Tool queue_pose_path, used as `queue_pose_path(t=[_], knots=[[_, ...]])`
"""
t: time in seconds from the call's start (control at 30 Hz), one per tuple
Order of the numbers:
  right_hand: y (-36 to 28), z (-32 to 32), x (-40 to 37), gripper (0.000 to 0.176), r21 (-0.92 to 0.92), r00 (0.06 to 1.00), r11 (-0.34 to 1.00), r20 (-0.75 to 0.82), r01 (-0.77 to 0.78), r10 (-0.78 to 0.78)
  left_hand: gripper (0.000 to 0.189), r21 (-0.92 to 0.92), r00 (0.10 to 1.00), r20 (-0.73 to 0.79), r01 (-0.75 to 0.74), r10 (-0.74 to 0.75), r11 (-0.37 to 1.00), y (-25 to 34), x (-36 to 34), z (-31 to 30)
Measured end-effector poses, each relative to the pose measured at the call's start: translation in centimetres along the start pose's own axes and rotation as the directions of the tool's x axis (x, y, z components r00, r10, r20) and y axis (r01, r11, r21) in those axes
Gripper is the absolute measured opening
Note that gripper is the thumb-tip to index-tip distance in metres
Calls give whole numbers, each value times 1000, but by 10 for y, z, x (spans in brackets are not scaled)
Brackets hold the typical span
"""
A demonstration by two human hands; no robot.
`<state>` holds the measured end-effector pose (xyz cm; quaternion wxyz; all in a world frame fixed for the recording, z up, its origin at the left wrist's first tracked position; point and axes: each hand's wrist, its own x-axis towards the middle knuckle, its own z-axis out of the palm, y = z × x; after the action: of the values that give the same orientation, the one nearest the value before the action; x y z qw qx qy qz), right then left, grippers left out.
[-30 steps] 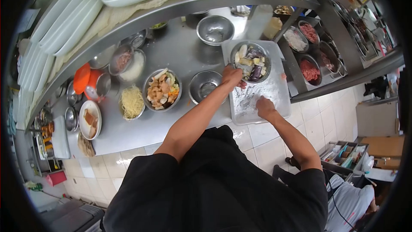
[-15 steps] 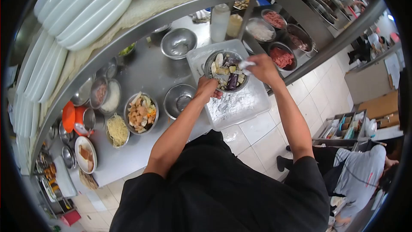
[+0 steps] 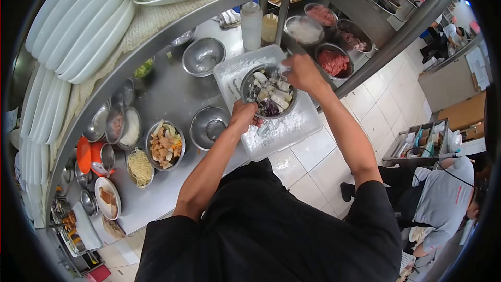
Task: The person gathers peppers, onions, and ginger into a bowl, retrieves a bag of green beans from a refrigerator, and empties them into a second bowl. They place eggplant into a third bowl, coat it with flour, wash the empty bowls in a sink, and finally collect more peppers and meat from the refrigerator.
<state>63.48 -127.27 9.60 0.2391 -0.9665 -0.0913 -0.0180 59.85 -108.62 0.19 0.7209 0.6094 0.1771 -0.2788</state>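
A metal bowl (image 3: 249, 81) with pieces of eggplant (image 3: 272, 94), dusted with white powder, is held over a pale plastic tray (image 3: 308, 125). My left hand (image 3: 245, 115) grips the bowl's near left rim, its fingers wrapped round the side. At the bowl's upper right rim is my right hand (image 3: 303, 72), fingers drawn together and partly blurred; what it holds, if anything, is hard to make out. White powder lies spread over the tray's floor.
Left of the tray are two metal bowls (image 3: 204, 57), a bowl of chicken and vegetables (image 3: 166, 145) and noodles (image 3: 140, 168). Bowls of raw meat (image 3: 334, 62) stand upper right. Plates (image 3: 78, 26) crowd the shelf. Another person (image 3: 443, 193) bends at lower right.
The eggplant now carries white powder and has shifted in the bowl. My right hand has moved up and left; the white stuff at its fingers no longer shows clearly. The view has shifted slightly.
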Motion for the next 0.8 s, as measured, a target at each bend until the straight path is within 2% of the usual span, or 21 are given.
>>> queue_pose_path(t=[0.07, 0.13, 0.2, 0.23, 0.27, 0.3, 0.33, 0.37, 0.4, 0.43, 0.47, 0.5, 0.53, 0.57, 0.6, 0.7, 0.77, 0.8], knots=[[0, 1, -4, 34, -7, 999, 1000, 49, 18, -18, 13, -62, 999, 28, -40, 42, 997, -11, 2, -4], [2, 1, -5, 33, -24, 993, 998, 101, 61, -58, 13, -49, 999, 33, 11, -10, 999, -13, 4, -5], [10, 5, -7, 31, 36, 982, 981, 6, 190, -190, 12, -56, 999, 20, 46, -45, 997, -10, 4, -5], [19, 6, -10, 32, 41, 983, 982, -19, 184, -183, 13, -41, 999, 13, 50, -49, 998, -10, -1, -4], [34, 10, -11, 33, 7, 953, 963, -146, 268, -264, 13, -38, 999, -9, 49, -50, 998, -7, -6, -4], [26, 6, -19, 31, -15, 949, 981, -251, 195, -193, 19, 16, 998, 11, 62, -62, 998, -3, -9, -5], [40, 17, -18, 24, 140, 943, 983, -326, 121, -70, 25, 60, 997, 4, 75, -75, 995, 2, -10, -9], [57, 22, -13, 25, 191, 958, 972, -272, 140, -84, 33, 38, 996, -29, 87, -85, 996, 0, -10, -15], [71, 30, -15, 26, 98, 933, 985, -345, 143, -102, 34, 15, 993, 73, 89, -90, 996, -3, -8, -25], [51, 19, -15, 27, 305, 985, 950, -171, 67, -15, 37, 33, 995, 79, 59, -61, 998, 0, -15, -28], [31, 16, -20, 26, 292, 992, 956, -127, 38, -1, 36, 16, 1000, 14, 25, -25, 1000, 1, -24, -30], [30, 26, -18, 26, 289, 987, 951, -143, 108, -68, 35, -60, 999, -1, 35, -35, 998, 0, -28, -34], [13, 27, -21, 25, 201, 952, 937, -164, 287, -257, 31, -86, 997, 71, -21, 27, 996, -6, -30, -42], [-27, 23, -29, 26, 178, 959, 946, -138, 271, -249, 29, -123, 992, 92, -74, 85, 990, -10, -34, -49], [-37, 34, -30, 25, 305, 975, 928, -130, 212, -180, 25, -107, 989, 116, -75, 87, 991, -10, -43, -59], [-116, 36, -52, 24, 227, 974, 952, -146, 205, -175, 22, -146, 989, 65, -125, 136, 981, -7, -95, -91], [-168, 39, -60, 24, 81, 930, 928, 14, 364, -367, 21, -148, 968, 6, -246, 250, 958, -4, -135, -123], [-186, 52, -63, 25, 158, 910, 897, -57, 414, -410, 21, -160, 965, -18, -260, 260, 952, -2, -156, -141]])
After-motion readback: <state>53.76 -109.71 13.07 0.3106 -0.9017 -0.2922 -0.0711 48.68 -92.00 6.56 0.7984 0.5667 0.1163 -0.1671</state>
